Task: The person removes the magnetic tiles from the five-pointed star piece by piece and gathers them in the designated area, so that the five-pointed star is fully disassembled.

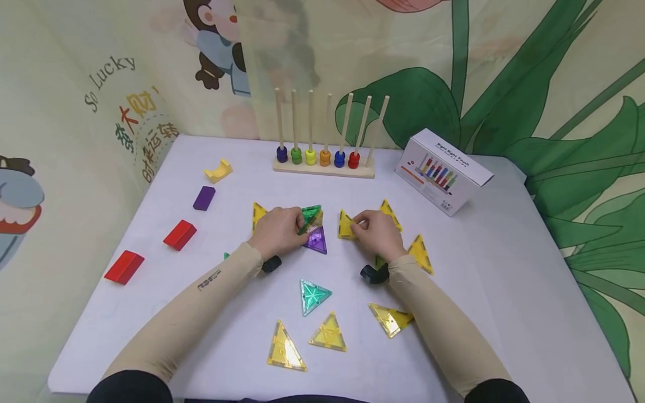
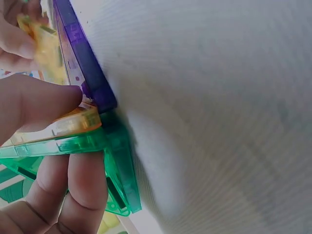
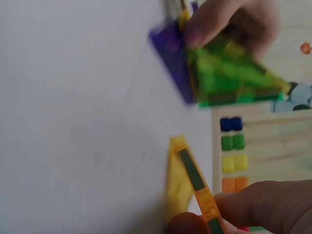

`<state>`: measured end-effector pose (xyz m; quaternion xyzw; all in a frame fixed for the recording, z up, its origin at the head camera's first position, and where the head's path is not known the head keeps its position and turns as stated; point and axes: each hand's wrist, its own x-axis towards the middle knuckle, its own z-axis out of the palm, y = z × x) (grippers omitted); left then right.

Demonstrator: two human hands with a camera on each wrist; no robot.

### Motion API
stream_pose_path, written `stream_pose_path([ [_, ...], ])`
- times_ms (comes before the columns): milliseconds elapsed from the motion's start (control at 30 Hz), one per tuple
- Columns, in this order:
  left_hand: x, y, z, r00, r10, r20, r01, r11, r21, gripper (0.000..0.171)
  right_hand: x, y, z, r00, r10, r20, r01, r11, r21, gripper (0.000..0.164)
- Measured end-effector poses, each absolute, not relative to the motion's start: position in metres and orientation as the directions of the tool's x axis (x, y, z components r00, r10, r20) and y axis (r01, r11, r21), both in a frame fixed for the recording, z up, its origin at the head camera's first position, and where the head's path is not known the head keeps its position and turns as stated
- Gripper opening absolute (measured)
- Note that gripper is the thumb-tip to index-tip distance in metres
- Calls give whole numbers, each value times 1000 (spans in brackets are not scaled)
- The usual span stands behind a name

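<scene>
My left hand (image 1: pixel 279 230) pinches a cluster of see-through magnetic tiles, thumb on one side and fingers on the other. In it are a green triangle tile (image 1: pixel 312 212), an orange-yellow tile (image 2: pixel 75 123) lying against green edges (image 2: pixel 80 142), and a purple triangle tile (image 1: pixel 316 240). To the right, my right hand (image 1: pixel 377 230) pinches a yellow triangle tile (image 1: pixel 345 226) between thumb and fingertips, its edge turned toward the right wrist view. Yellow tiles (image 1: pixel 420 254) lie around the right hand, and another yellow tile (image 1: pixel 258 212) is partly hidden behind the left.
A green tile (image 1: pixel 314 296) and yellow tiles (image 1: pixel 328 334) lie in front. Red blocks (image 1: pixel 125 267), a purple block (image 1: pixel 204 198) and a yellow arch block (image 1: pixel 218 171) stand at left. A peg rack with beads (image 1: pixel 325 169) and a box (image 1: pixel 438 170) stand at the back.
</scene>
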<state>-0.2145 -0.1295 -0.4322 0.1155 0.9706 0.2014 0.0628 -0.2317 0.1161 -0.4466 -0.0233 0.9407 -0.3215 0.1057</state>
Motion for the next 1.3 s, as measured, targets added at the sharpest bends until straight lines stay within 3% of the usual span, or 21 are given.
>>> stream_pose_path([
  [133, -214, -131, -431, -968, 238, -79, 186, 894, 408, 23, -247, 117, -449, -987, -69, -146, 27, 822, -569, 24],
  [433, -214, -131, -434, -959, 259, -118, 182, 877, 446, 32, -257, 108, -446, -996, -21, -88, 27, 862, -507, 38],
  [567, -215, -134, -433, -944, 304, -130, 205, 847, 490, 35, -249, 101, -447, -987, -145, -74, -76, 811, -580, 36],
  [767, -216, -138, -433, -931, 344, -125, 240, 831, 502, 34, -237, 84, -451, -901, -413, -133, -210, 684, -699, 43],
  [1300, -217, -137, -432, -935, 352, -38, 296, 837, 460, 28, -234, 74, -453, -919, -382, -94, -229, 713, -663, 33],
])
